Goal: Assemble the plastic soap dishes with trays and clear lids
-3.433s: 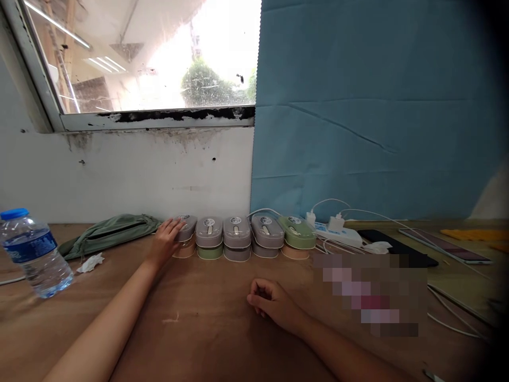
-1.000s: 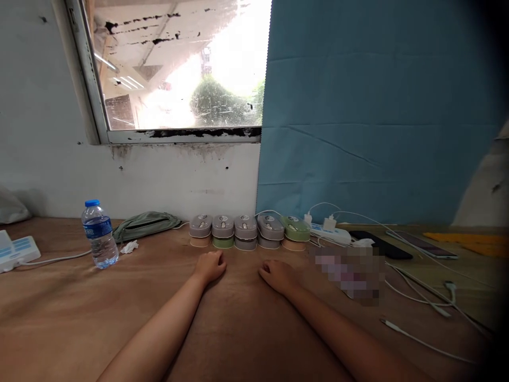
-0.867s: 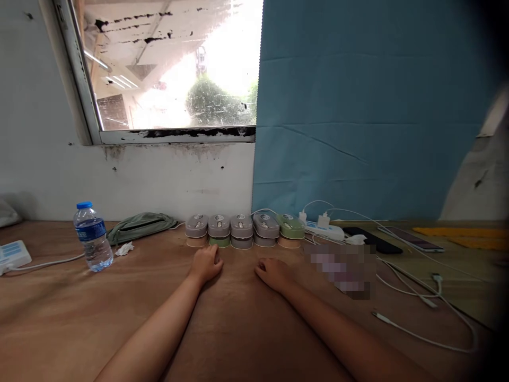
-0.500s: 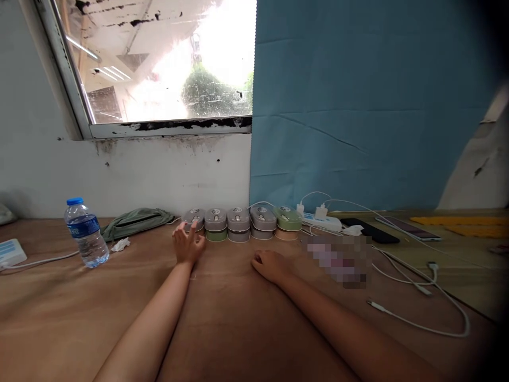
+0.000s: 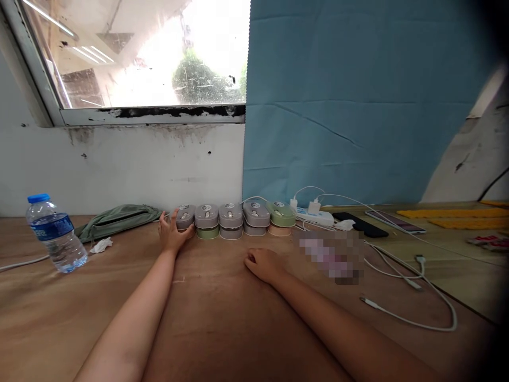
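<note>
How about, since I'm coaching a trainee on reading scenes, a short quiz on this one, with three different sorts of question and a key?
1. Which of the five lunch boxes is closest to the left hand?
2. True or false: the right hand touches none of the lunch boxes.
3. Fill in the blank: the water bottle has a ____ cap.

Key:
1. The leftmost lunch box.
2. True.
3. Blue.
</note>
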Tool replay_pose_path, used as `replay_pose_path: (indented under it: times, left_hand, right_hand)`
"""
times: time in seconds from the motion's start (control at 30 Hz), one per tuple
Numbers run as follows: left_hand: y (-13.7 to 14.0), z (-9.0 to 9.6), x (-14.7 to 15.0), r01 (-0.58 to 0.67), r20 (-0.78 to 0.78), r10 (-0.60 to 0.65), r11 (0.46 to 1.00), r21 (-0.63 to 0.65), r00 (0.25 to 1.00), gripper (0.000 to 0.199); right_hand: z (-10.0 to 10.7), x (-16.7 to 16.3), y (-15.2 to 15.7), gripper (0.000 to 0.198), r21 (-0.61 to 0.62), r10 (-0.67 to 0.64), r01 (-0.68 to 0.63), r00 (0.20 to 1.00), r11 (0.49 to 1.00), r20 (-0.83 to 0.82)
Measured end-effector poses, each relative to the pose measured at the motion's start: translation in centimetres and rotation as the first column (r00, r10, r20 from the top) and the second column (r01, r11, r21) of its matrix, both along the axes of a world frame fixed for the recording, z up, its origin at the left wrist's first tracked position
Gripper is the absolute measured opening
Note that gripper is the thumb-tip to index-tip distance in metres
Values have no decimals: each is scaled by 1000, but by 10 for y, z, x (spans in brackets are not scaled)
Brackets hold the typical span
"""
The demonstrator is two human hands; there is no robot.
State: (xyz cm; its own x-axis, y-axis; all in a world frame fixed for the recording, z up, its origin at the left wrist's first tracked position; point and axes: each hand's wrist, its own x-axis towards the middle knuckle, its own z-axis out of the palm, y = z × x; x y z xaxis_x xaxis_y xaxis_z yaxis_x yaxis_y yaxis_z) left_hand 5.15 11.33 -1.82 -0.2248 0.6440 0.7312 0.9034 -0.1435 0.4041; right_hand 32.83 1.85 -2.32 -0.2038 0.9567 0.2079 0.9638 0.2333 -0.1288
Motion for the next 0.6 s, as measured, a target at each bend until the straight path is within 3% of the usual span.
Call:
replay_pose_path:
  times: [0.17,0.33,0.47,0.6]
  left_hand:
    - [7,-4,-4,55,65,-50,996,-74,997,63]
    - [11,-7,-7,125,140,-118,992,-37,983,60]
    - [11,-7,-8,139,189,-146,989,50,971,59]
    - [5,-5,-8,60,268,-117,976,212,956,60]
  right_hand:
    - [1,0,-1,21,9,-2,2,999,1000,-40]
    - [3,1,-4,18,3,4,-4,997,1000,-79]
    - [4,3,-5,16,-7,19,-20,994,1000,-108]
    - [7,4,-6,14,-15,42,-45,988,999,-149]
